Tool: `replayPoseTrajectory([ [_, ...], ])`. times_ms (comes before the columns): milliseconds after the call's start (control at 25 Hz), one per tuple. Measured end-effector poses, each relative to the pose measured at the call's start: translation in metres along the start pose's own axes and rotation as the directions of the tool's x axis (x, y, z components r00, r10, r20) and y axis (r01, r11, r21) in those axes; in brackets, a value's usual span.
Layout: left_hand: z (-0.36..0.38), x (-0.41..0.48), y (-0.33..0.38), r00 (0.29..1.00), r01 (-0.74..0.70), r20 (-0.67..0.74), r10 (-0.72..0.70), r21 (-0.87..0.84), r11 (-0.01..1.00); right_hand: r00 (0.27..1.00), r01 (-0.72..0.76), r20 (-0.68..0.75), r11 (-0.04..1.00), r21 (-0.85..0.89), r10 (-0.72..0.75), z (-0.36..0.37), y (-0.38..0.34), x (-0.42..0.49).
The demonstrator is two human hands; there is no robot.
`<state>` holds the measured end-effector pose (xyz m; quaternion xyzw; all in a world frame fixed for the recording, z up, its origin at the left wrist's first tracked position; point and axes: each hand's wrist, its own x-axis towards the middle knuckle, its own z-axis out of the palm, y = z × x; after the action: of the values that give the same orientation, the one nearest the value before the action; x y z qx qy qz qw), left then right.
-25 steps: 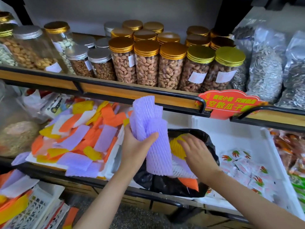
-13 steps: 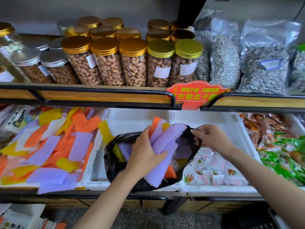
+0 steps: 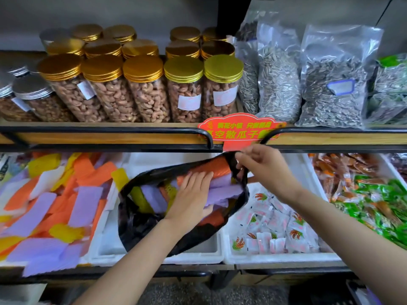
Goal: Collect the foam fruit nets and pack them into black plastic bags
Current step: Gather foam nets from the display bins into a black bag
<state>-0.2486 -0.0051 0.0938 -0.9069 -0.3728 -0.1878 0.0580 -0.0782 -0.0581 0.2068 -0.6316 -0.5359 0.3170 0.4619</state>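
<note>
While my left hand (image 3: 191,194) presses flat, fingers straight, on the foam fruit nets (image 3: 222,191) inside the black plastic bag (image 3: 141,227) and my right hand (image 3: 262,166) pinches its rim, I fear the springy nets may rebound and spill, or the thin rim slip free.

A wooden shelf (image 3: 110,138) with black rails (image 3: 105,129) stands against a grey wall (image 3: 132,12); the floor (image 3: 220,293) seems speckled.

Left hand (image 3: 191,194) presses nets (image 3: 222,191) into black bag (image 3: 141,225) (right hand (image 3: 262,166) pinches rim).
</note>
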Motion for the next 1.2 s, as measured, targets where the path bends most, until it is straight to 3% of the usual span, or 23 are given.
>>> replayPoseTrajectory([
  [200,-0.018,0.037,0.039,0.991,-0.107,-0.098,0.094,-0.13,0.986,0.983,0.109,-0.161,0.982,0.153,-0.084,-0.047,-0.025,0.007],
  [360,0.001,0.072,0.082,0.992,-0.125,0.001,0.128,-0.218,0.968,0.971,0.094,-0.233,0.986,0.135,-0.061,-0.084,-0.008,0.0],
  [480,0.022,0.091,0.114,0.976,-0.195,0.059,0.209,-0.188,0.963,0.952,0.033,-0.306,0.995,0.094,-0.003,-0.113,0.018,-0.009],
  [600,0.028,0.106,0.139,0.965,-0.26,-0.022,0.26,-0.2,0.945,0.931,-0.001,-0.365,1.0,0.024,0.01,-0.135,0.037,-0.021],
  [800,0.027,0.11,0.149,0.934,-0.355,-0.13,0.334,-0.208,0.912,0.883,0.052,-0.469,0.997,0.061,-0.018,-0.158,0.039,-0.033],
  [880,0.04,0.105,0.151,0.928,-0.371,-0.021,0.373,-0.167,0.914,0.877,0.042,-0.48,0.999,0.013,-0.031,-0.164,0.048,-0.029],
  [960,0.054,0.097,0.155,0.904,-0.368,0.186,0.385,-0.119,0.922,0.89,-0.06,-0.457,0.99,-0.127,-0.004,-0.165,0.069,-0.023],
  [1040,0.061,0.091,0.162,0.88,-0.344,0.347,0.325,-0.009,0.939,0.889,-0.177,-0.456,0.952,-0.248,0.047,-0.166,0.094,-0.019],
  [1080,0.058,0.089,0.165,0.888,-0.327,0.351,0.298,0.026,0.945,0.883,-0.215,-0.464,0.938,-0.272,0.068,-0.167,0.103,-0.019],
  [1120,0.053,0.086,0.166,0.905,-0.331,0.304,0.298,0.061,0.942,0.876,-0.237,-0.475,0.931,-0.278,0.081,-0.169,0.11,-0.02],
  [1200,0.035,0.078,0.162,0.929,-0.368,0.081,0.362,0.072,0.927,0.87,-0.249,-0.484,0.93,-0.271,0.092,-0.173,0.116,-0.021],
])
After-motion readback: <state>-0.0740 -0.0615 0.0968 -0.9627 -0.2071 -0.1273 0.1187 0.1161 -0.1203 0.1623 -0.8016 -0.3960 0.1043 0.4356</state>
